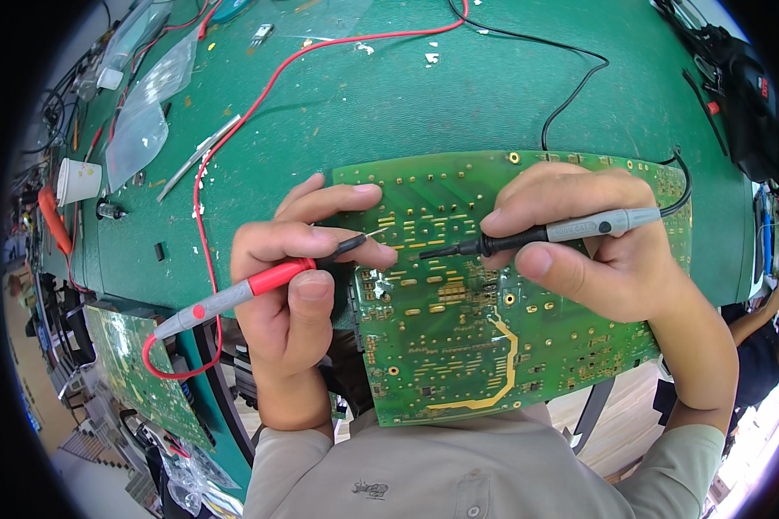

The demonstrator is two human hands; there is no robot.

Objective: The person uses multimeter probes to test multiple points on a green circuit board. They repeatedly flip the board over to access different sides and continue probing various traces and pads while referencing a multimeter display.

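Observation:
A large green circuit board (459, 346) with gold traces rests tilted between my chest and the green bench, solder side up. My left hand (290, 277) pinches a red test probe (260, 284), its metal tip touching the board's upper left area. My right hand (580, 246) grips a black test probe (528, 233) like a pen; its tip touches pads near the board's middle. The fingers of both hands also steady the board's top edge. The red lead (234, 121) and the black lead (571, 86) run away across the bench.
The green bench mat (407, 95) carries clear plastic bags (138, 121), tweezers (195, 156), a white paper cup (78, 180) and small scraps. A second green board (134, 372) leans at the bench's lower left. A black bag (744, 95) sits at right; another person (766, 337) is seated beyond.

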